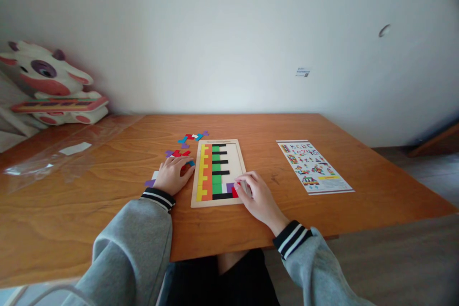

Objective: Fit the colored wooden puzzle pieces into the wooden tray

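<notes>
Left hand (174,175) lying flat and open over loose pieces (178,153) on the bench (107,191), right hand (256,193) curling fingers on a red piece (234,192), lower right corner of the puzzle board (218,172), mid-frame.

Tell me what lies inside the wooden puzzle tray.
The wooden puzzle tray holds yellow, orange, green and black pieces. The right hand covers its near right corner.

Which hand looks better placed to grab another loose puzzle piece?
Left, probably: the left hand rests on the loose pieces beside the puzzle board, while the right hand is busy at the board's near corner.
</notes>
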A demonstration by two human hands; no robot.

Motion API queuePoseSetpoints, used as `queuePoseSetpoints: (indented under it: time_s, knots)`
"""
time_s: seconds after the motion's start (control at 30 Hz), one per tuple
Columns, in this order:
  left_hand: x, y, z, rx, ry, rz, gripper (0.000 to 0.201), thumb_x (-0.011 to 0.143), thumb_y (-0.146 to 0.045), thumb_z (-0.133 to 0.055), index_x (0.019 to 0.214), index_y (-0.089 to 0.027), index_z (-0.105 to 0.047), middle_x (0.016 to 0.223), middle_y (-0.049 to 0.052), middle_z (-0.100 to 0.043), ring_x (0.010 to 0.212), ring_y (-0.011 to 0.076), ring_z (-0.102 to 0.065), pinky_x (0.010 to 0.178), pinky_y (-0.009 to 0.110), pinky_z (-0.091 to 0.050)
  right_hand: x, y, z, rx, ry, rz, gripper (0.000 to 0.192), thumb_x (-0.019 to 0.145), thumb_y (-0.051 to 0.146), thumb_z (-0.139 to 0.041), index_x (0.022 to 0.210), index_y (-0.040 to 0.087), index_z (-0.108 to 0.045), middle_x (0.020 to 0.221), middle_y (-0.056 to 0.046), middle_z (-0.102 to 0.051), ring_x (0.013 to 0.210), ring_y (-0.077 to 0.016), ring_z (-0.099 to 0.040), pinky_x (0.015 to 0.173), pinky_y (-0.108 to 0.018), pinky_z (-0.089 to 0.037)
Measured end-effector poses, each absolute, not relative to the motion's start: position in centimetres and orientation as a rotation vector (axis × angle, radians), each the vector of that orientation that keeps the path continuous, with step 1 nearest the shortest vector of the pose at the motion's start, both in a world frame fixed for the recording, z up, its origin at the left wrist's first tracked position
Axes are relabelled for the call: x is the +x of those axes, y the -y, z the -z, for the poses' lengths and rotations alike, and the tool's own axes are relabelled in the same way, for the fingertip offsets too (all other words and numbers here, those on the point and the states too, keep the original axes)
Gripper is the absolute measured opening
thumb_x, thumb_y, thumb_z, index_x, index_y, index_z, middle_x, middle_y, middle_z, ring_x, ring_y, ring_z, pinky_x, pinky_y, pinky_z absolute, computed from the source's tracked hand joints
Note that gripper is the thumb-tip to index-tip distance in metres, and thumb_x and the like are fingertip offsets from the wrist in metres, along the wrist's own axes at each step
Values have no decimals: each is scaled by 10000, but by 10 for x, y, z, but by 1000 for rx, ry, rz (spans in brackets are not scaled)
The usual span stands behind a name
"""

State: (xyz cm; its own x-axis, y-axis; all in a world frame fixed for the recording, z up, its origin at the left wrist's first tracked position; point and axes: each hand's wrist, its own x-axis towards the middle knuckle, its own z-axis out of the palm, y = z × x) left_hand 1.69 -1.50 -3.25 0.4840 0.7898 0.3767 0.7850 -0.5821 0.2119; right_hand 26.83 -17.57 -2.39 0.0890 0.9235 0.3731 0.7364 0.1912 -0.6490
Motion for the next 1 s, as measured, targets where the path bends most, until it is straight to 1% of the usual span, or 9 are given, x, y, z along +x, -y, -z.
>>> queuePoseSetpoints:
  time_s: [0.2, 0.3, 0.4, 0.47, 0.63, 0.77, 0.83, 0.9, 1.0]
  knots:
    - [12, 10, 35, 2649, -1356, -743, 373, 874, -487, -523, 1059, -222, -709, 1118, 80, -717, 1082, 295, -608, 995, 473, -451, 269, 175, 26, -1574, 1674, -271, 137, 921, 269, -542, 998, 212, -640, 1003, -78, -618, 961, -213, -602, 862, -359, -495]
    - [10, 8, 34, 2590, -1342, -785, 437, 848, -531, -557, 1097, -199, -690, 1090, 100, -710, 1058, 295, -619, 983, 457, -471, 269, 174, 27, -1574, 1663, -264, 132, 916, 257, -545, 1000, 210, -637, 998, -78, -616, 957, -213, -602, 868, -366, -495]
    - [9, 9, 32, 2496, -1359, -888, 508, 804, -577, -602, 1141, -203, -670, 1098, 95, -671, 1008, 267, -639, 943, 410, -510, 269, 174, 27, -1566, 1660, -254, 125, 913, 251, -547, 992, 211, -636, 993, -77, -616, 958, -215, -601, 871, -371, -494]
    - [10, 12, 31, 2463, -1358, -957, 483, 792, -576, -622, 1113, -219, -686, 1075, 81, -647, 956, 240, -650, 897, 370, -537, 269, 174, 27, -1559, 1658, -252, 122, 913, 250, -548, 990, 213, -634, 992, -77, -618, 958, -215, -602, 870, -371, -496]
    - [16, 21, 27, 2551, -1159, -1110, 251, 867, -418, -592, 944, -227, -737, 954, 54, -664, 871, 188, -659, 816, 298, -563, 269, 174, 28, -1557, 1651, -258, 116, 907, 242, -554, 983, 213, -636, 993, -76, -622, 951, -212, -606, 861, -366, -502]
    - [27, 37, 21, 2642, -841, -1232, 226, 913, -255, -534, 824, -234, -741, 892, 38, -686, 805, 143, -661, 775, 253, -568, 269, 174, 28, -1547, 1625, -258, 114, 907, 248, -553, 967, 211, -641, 984, -78, -622, 928, -207, -605, 841, -356, -505]
    - [35, 49, 18, 2663, -711, -1326, 197, 908, -191, -550, 851, -233, -734, 890, 33, -691, 803, 132, -662, 774, 245, -566, 268, 174, 27, -1531, 1604, -265, 118, 907, 252, -552, 966, 208, -643, 970, -77, -623, 904, -200, -603, 818, -343, -505]
    - [45, 62, 14, 2672, -572, -1383, 170, 892, -143, -587, 967, -230, -713, 900, 31, -696, 801, 128, -658, 759, 240, -563, 267, 175, 24, -1500, 1593, -282, 128, 911, 260, -551, 975, 204, -646, 969, -75, -630, 877, -190, -602, 791, -326, -502]
    - [62, 81, 9, 2673, -339, -1400, 265, 879, -69, -589, 1060, -234, -689, 925, 34, -696, 853, 133, -645, 781, 253, -558, 266, 177, 18, -1440, 1617, -342, 152, 929, 293, -542, 956, 201, -660, 926, -60, -654, 827, -171, -601, 746, -298, -491]
